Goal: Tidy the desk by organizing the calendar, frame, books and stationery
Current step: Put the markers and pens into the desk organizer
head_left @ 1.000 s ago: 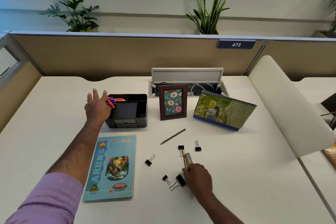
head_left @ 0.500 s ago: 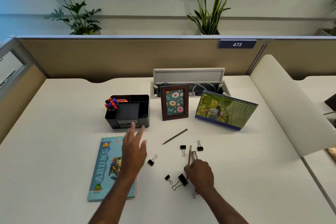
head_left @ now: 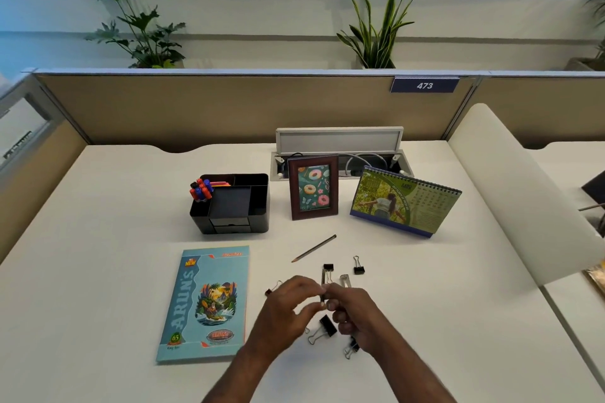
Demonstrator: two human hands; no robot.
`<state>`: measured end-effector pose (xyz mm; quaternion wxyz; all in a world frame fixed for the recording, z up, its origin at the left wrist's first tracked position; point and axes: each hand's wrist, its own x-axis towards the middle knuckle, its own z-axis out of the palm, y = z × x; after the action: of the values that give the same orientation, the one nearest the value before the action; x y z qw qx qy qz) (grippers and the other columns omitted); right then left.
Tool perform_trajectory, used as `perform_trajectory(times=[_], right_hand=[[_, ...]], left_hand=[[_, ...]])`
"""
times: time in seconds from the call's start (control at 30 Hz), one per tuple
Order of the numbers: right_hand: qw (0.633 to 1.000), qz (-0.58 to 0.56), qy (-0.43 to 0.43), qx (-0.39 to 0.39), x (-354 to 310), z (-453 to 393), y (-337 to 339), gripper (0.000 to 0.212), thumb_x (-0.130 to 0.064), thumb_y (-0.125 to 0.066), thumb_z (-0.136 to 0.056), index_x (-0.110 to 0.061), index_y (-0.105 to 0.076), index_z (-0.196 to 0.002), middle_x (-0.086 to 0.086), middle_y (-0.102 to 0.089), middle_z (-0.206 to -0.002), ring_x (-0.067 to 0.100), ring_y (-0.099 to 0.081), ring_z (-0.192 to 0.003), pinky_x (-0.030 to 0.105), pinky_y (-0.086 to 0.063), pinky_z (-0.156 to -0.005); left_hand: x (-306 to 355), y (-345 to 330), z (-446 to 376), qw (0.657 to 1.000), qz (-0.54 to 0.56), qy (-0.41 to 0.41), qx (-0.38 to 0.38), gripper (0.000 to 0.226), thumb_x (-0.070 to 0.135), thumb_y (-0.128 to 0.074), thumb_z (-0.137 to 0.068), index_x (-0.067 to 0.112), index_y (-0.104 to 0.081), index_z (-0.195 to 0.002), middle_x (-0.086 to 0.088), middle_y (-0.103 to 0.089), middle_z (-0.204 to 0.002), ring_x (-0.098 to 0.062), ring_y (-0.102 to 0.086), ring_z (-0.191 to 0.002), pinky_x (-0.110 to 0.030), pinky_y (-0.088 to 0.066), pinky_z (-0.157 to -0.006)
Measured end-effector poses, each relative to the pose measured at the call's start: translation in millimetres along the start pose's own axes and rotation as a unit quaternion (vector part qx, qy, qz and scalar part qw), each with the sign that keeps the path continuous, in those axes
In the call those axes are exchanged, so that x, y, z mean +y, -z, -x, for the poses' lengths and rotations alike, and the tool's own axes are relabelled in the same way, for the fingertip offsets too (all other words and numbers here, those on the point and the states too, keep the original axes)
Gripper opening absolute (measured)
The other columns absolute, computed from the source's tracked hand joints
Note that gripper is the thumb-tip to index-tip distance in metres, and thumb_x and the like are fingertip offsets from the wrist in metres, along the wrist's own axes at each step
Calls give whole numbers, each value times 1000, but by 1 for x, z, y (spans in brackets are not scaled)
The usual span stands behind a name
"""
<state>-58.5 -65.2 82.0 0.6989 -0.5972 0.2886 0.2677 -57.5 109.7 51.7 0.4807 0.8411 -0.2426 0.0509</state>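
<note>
Both hands meet over desk (head_left: 98,239): right hand (head_left: 355,314) grips pen (head_left: 323,285) upright, left hand (head_left: 288,307) pinches its lower end (binder clips scattered around).

Two bare forearms rise from the bottom edge of the head view, and no sleeve, cuff, watch, bracelet or ring shows on either (whatever is worn higher up lies below the frame). The left hand (head_left: 284,310) and the right hand (head_left: 354,310) are both ungloved, seen from the back, with knuckles and short plain fingernails visible on a few fingers. The forearms are slim and taper toward narrow wrists. Motion blur softens the finer detail of the fingers.
</note>
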Motion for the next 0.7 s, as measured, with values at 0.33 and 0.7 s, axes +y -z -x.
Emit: perform_trajectory(times=[0.33, 0.7], right_hand=[[1000, -1, -12, 22, 18, -7, 0, 38, -41, -64, -90, -5, -73, -95, -2, -52, -63, 8, -33, -46, 19, -19, -40], [995, 46, -44, 78, 40, -15, 11, 35, -36, -65, -90, -2, -74, -93, -2, -55, -57, 10, -34, -44, 18, -19, -43]], left_hand=[[-27, 72, -23, 976, -62, 71, 196, 24, 4, -72, -87, 13, -69, -109, 5, -70, -101, -1, -68, -90, -18, -58, -77], [-96, 202, -78, 900, -151, 159, 378, 16, 15, -66, -93, 6, -65, -106, -13, -73, -95, -23, -69, -83, -12, -49, -72]])
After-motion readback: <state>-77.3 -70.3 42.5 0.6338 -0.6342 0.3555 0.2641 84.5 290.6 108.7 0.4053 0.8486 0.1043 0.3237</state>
